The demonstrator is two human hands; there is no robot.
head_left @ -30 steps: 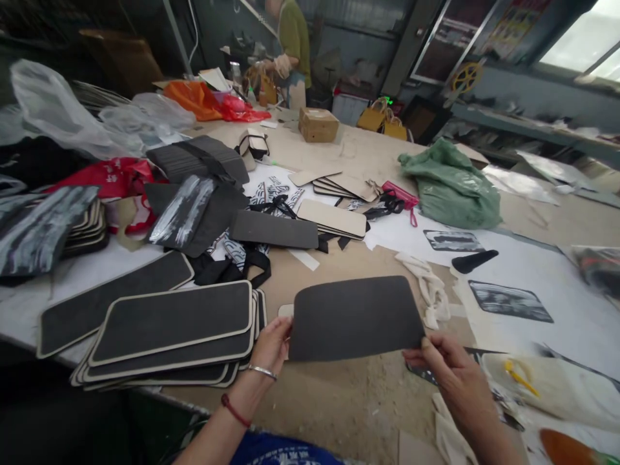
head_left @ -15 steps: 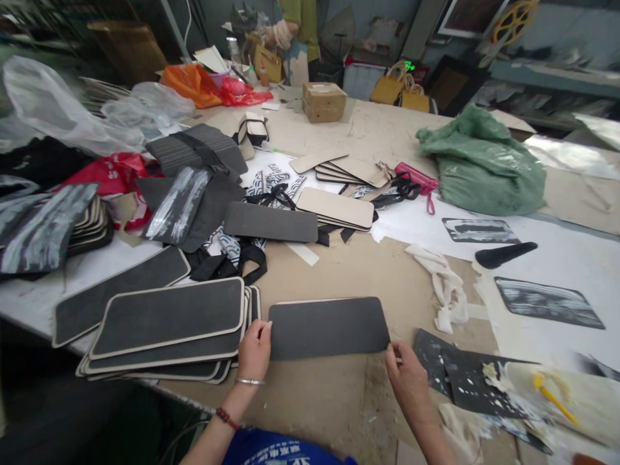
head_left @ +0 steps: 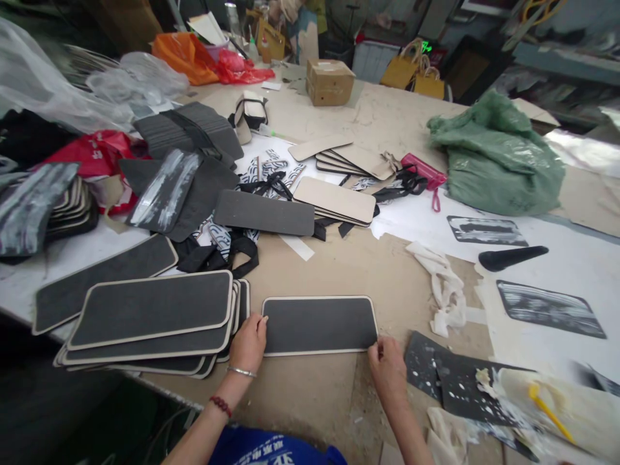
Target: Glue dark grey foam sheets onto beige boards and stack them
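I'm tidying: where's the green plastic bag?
In the head view, the green bag lies at right, beside the pink looped item and beyond the tapered black object.

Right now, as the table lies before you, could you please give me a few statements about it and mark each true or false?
1. The left hand and right hand are at opposite ends of a pale-bordered dark panel. True.
2. That dark panel stands on its edge. False: it lies flat on the brown work surface.
3. A stack of similar panels lies to the left of it. True.
4. A green bag lies beyond the right hand. True.
5. The green bag covers the stack. False: the two lie well apart.
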